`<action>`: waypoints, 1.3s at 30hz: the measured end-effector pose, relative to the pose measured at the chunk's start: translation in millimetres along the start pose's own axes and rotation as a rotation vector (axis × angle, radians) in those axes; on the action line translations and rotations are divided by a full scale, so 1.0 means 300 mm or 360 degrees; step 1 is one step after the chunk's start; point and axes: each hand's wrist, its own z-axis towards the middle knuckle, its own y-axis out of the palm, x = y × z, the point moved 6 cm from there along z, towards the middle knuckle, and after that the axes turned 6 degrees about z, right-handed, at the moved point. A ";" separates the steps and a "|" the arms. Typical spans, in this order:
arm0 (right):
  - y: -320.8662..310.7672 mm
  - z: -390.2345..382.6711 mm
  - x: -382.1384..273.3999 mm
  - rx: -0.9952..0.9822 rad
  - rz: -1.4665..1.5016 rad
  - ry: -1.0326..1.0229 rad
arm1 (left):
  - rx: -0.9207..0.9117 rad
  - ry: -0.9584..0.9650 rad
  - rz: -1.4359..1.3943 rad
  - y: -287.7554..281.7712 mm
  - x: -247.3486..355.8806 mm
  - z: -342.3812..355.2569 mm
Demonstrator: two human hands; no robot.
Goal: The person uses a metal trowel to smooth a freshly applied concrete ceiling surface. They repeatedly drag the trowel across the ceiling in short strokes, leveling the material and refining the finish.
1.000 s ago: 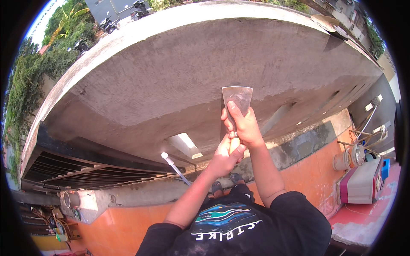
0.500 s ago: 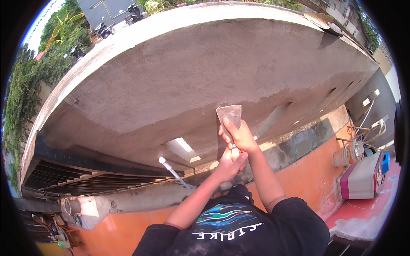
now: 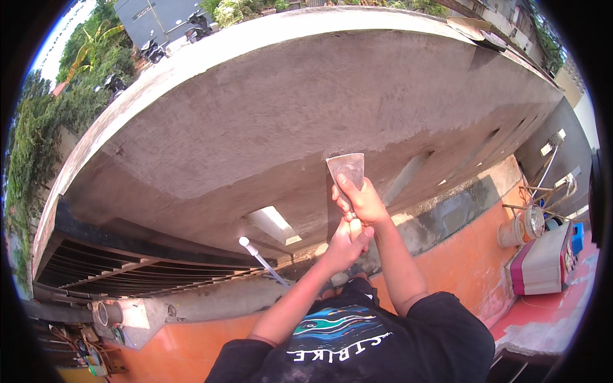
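A scraper (image 3: 347, 165) with a wide, flared metal blade stands with its edge against the grey plastered wall (image 3: 274, 108), at the border between lighter and darker plaster. My right hand (image 3: 365, 203) is closed round it just under the blade, with the thumb laid along the metal. Directly below, my left hand (image 3: 346, 247) is closed at the lower end of the tool, its fingers touching the right hand. Between them the two hands hide the handle.
A white pipe (image 3: 262, 260) sticks up left of my arms, near a slot (image 3: 276, 225) in the wall. Black metal bars (image 3: 128, 262) lie at the left. Buckets (image 3: 511, 231) and a pale box with a magenta band (image 3: 541, 260) stand right, by the orange floor (image 3: 447, 271).
The scraper and both hands have shifted very slightly right in the picture, the blade a little higher. Both hands keep the same grip.
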 end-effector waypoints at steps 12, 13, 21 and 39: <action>-0.012 0.033 0.023 -0.0093 -0.0046 -0.0061 | 0.0017 -0.0074 -0.0007 -0.020 -0.030 0.024; -0.014 0.036 0.024 -0.0075 -0.0084 -0.0082 | 0.0020 -0.0069 -0.0016 -0.016 -0.026 0.030; 0.035 0.046 -0.223 0.0016 0.0242 -0.0471 | 0.0165 0.0421 0.0124 -0.003 0.270 0.116; -0.006 0.005 0.023 -0.0032 0.0138 -0.0056 | 0.0112 0.0003 0.0066 -0.006 0.030 -0.011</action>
